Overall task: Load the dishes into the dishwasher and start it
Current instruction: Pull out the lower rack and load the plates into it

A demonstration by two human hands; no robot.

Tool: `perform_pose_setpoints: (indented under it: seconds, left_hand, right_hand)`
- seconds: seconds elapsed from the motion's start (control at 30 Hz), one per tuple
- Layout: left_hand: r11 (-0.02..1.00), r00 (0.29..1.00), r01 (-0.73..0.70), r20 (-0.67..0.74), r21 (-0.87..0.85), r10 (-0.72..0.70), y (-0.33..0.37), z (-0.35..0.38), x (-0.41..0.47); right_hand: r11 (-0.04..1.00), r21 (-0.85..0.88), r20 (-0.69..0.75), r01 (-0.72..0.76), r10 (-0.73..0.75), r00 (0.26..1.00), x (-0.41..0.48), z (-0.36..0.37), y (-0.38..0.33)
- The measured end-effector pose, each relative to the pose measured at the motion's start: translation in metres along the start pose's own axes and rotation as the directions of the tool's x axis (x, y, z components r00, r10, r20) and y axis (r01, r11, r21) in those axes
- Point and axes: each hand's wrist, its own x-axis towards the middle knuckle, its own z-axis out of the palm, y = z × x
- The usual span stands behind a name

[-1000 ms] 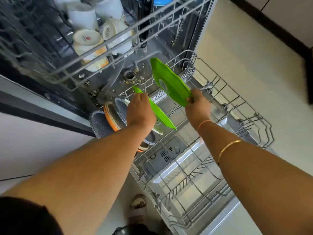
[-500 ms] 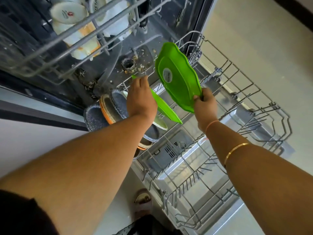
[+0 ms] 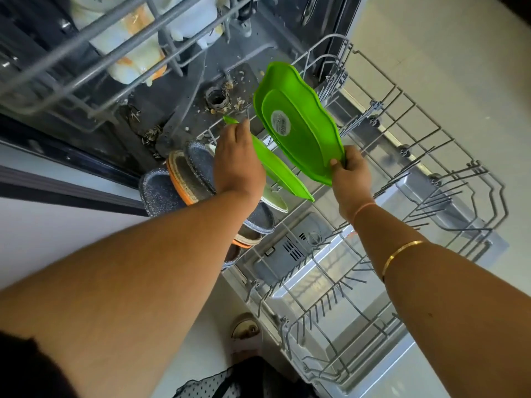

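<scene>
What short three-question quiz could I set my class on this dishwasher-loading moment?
1. True or false: the right hand pinches the wavy-edged green plastic plate by its lower rim.
2. Multiple choice: where do the speckled grey dishes stand? A) in the upper basket with the cups; B) on edge at the left of the pulled-out grey wire lower rack; C) on the floor.
3. Short answer: what does the left hand hold, and what pale round mark shows on the other plate?

Key: 1 true. 2 B. 3 a second green plate, seen edge-on; a sticker.
</scene>
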Motion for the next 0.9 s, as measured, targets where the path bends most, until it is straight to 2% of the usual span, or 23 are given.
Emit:
perform_pose_setpoints:
  seconds: [0.17,0.3,0.37,0.43,0.5,0.67,0.9]
  left_hand:
    - [1.0,1.0,-0.016,0.003,0.016,0.016,0.0,0.001,-0.001]
    - [1.0,1.0,-0.009,0.011,0.007,0.009,0.003,0.002,0.002]
    - [1.0,1.0,-0.013,0.013,-0.003,0.013,0.004,0.003,0.002]
    - [1.0,1.0,-0.02,0.019,-0.006,0.02,0.005,0.004,0.001]
    - [1.0,0.999,-0.03,0.028,-0.009,0.03,0.005,0.004,-0.001]
    - [1.0,0.999,-0.027,0.032,-0.01,0.027,0.006,0.002,-0.002]
    - [0.999,0.999,-0.017,0.038,-0.045,0.019,0.021,-0.014,-0.011]
  right_hand:
    - [0.994,-0.109,0.01,-0.009,0.01,1.0,-0.008,0.0,0.015]
    - [0.96,-0.279,0.089,0.033,-0.009,0.996,0.002,0.014,0.009]
    - [0.916,-0.401,0.135,0.013,0.045,0.99,0.004,0.016,0.008]
    - [0.823,-0.568,0.169,0.002,0.114,0.979,0.002,0.014,0.008]
    - [0.768,-0.64,0.2,0.023,0.138,0.97,0.0,0.012,0.009]
    - [0.805,-0.593,0.222,-0.004,0.168,0.961,-0.003,0.013,0.005]
    - [0.835,-0.549,0.208,0.049,0.08,0.975,-0.012,0.011,-0.025]
